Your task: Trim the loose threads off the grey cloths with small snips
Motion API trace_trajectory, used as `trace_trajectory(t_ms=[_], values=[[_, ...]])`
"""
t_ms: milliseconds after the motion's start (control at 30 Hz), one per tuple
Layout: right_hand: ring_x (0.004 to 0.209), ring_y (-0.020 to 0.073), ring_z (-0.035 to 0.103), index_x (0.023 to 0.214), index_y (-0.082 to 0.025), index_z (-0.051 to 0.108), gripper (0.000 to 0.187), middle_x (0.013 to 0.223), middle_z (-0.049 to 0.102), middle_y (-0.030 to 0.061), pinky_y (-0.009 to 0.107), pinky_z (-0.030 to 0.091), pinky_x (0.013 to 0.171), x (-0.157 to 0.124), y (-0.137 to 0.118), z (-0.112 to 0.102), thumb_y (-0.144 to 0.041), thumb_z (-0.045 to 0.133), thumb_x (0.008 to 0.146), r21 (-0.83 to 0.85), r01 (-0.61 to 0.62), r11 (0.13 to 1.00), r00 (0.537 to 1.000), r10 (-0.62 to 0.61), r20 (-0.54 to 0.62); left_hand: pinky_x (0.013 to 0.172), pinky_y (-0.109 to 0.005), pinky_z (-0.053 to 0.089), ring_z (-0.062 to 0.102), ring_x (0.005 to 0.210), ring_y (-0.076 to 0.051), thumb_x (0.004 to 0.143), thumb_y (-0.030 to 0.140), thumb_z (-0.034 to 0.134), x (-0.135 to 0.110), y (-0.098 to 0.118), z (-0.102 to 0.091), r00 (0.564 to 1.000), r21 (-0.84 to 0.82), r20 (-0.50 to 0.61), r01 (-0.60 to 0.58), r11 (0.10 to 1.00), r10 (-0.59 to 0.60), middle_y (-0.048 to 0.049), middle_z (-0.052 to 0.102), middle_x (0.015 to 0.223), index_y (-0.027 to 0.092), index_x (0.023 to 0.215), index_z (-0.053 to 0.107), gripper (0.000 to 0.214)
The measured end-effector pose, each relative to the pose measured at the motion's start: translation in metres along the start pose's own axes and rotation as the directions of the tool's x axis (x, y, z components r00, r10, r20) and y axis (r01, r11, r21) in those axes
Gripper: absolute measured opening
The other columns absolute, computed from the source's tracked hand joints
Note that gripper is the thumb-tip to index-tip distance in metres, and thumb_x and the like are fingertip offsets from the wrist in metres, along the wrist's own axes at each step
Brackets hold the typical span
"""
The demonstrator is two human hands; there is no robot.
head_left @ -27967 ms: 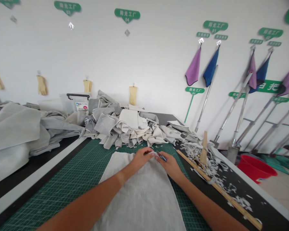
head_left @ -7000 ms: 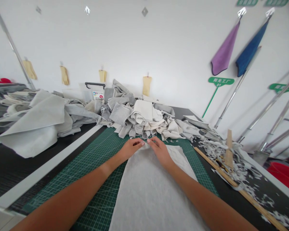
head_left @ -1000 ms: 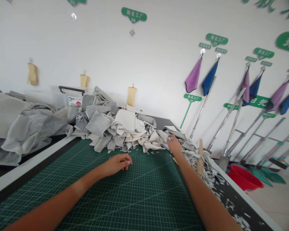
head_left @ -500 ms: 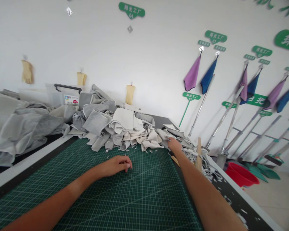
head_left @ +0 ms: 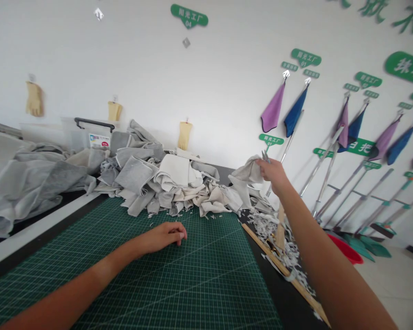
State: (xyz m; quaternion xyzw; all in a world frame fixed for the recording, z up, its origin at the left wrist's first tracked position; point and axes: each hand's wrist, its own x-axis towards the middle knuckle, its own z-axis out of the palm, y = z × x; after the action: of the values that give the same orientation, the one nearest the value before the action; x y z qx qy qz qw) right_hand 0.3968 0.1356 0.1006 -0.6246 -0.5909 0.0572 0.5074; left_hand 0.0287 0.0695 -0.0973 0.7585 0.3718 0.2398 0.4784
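My right hand [head_left: 274, 171] is raised above the far right of the table, closed on a pale grey piece of cloth [head_left: 245, 178] that hangs from it; a small metal tip sticks up between the fingers. My left hand [head_left: 165, 234] rests on the green cutting mat [head_left: 179, 288], fingers curled loosely, nothing visible in them. A heap of grey and cream cloth pieces [head_left: 165, 183] lies at the mat's far edge, just left of the lifted cloth.
A long wooden ruler [head_left: 282, 270] and white cloth trimmings [head_left: 278, 233] lie along the table's right edge. Large grey fabric [head_left: 27, 183] is piled at left, with a clear plastic box [head_left: 86, 133] behind. Mops, hanging cloths and a red basin [head_left: 346, 247] stand at right.
My right hand has lifted a cloth piece off the stack at the table's far right, rising well above it. My left hand has stayed put on the mat.
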Motion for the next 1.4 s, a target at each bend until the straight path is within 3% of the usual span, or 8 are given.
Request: trace_trajectory(t_ms=[233,367,533,667,800,1000,1167,1400], values=[[0.048,0.0065,0.024,0.079,-0.019,0.050,0.038,0.055,0.030,-0.0091,0.020,0.017,0.045,-0.128,-0.064,-0.004,-0.049,0.073,0.080,0.363,-0.163,0.917,0.911,-0.002,0.413,0.083,-0.031,0.046,0.064,0.092,-0.020,0.089,0.044,0.062,-0.019,0.019,0.015,0.996,-0.400,0.068,0.084,0.912,-0.061,-0.0096,0.069,0.116,0.023,0.132,0.057,0.048],[0.051,0.0082,0.025,0.081,-0.019,0.054,0.037,0.057,0.029,-0.0078,0.021,0.018,0.047,-0.192,-0.048,0.029,-0.053,0.065,0.086,0.328,-0.293,0.898,0.847,0.085,0.525,0.090,-0.039,0.050,0.066,0.101,-0.025,0.090,0.051,0.060,-0.027,0.028,0.031,0.977,-0.656,0.209,0.171,0.735,-0.040,-0.0155,0.066,0.128,0.019,0.129,0.062,0.050],[0.063,0.0112,0.040,0.065,-0.017,0.047,0.042,0.063,0.039,-0.0034,0.023,0.027,0.056,-0.241,-0.008,0.066,-0.046,0.057,0.093,0.149,-0.015,0.989,0.866,-0.062,0.497,0.101,-0.043,0.048,0.064,0.113,-0.030,0.090,0.057,0.058,-0.026,0.030,0.042,0.964,-0.762,0.248,0.253,0.595,-0.092,-0.0148,0.070,0.122,0.015,0.121,0.068,0.052],[0.061,0.0122,0.042,0.062,-0.016,0.051,0.045,0.061,0.044,-0.0025,0.024,0.028,0.058,-0.257,0.010,0.076,-0.048,0.054,0.095,0.078,0.031,0.996,0.875,-0.065,0.479,0.102,-0.044,0.049,0.065,0.115,-0.030,0.078,0.030,0.075,-0.030,0.026,0.040,0.970,-0.736,0.204,0.243,0.632,-0.135,-0.0113,0.071,0.123,0.019,0.124,0.066,0.049],[0.066,0.0170,0.049,0.068,-0.017,0.064,0.045,0.065,0.058,0.0011,0.025,0.032,0.060,-0.256,0.018,0.078,-0.053,0.056,0.093,0.101,-0.029,0.994,0.945,-0.006,0.327,0.098,-0.055,0.052,0.065,0.115,-0.036,0.065,0.009,0.076,-0.038,0.031,0.037,0.951,-0.739,0.309,0.243,0.628,-0.005,-0.0125,0.069,0.124,0.022,0.132,0.060,0.070],[0.066,0.0195,0.051,0.069,-0.018,0.067,0.043,0.066,0.062,0.0025,0.026,0.034,0.061,-0.253,0.022,0.079,-0.055,0.061,0.089,0.169,-0.047,0.985,0.960,-0.002,0.280,0.089,-0.052,0.057,0.064,0.116,-0.035,0.076,0.026,0.080,-0.044,0.044,0.035,0.925,-0.707,0.375,0.241,0.665,0.063,-0.0160,0.066,0.129,0.021,0.133,0.058,0.061],[0.060,0.0129,0.040,0.058,-0.016,0.053,0.051,0.058,0.045,-0.0003,0.025,0.027,0.056,-0.260,0.018,0.084,-0.055,0.060,0.090,0.229,-0.048,0.972,0.858,-0.077,0.508,0.071,-0.040,0.061,0.069,0.100,-0.032,0.085,0.053,0.069,-0.034,0.026,0.039,0.987,-0.686,0.137,0.154,0.711,-0.082,-0.0184,0.070,0.115,0.013,0.126,0.060,0.058],[0.043,0.0056,0.020,0.064,-0.020,0.041,0.058,0.051,0.025,-0.0085,0.021,0.011,0.043,-0.260,0.012,0.088,-0.071,0.068,0.075,0.370,-0.673,0.641,0.682,0.343,0.646,0.058,-0.028,0.058,0.067,0.094,-0.026,0.083,0.055,0.068,-0.032,0.018,0.038,0.992,-0.615,0.003,0.101,0.782,-0.125,-0.0118,0.069,0.107,0.018,0.123,0.064,0.055]])
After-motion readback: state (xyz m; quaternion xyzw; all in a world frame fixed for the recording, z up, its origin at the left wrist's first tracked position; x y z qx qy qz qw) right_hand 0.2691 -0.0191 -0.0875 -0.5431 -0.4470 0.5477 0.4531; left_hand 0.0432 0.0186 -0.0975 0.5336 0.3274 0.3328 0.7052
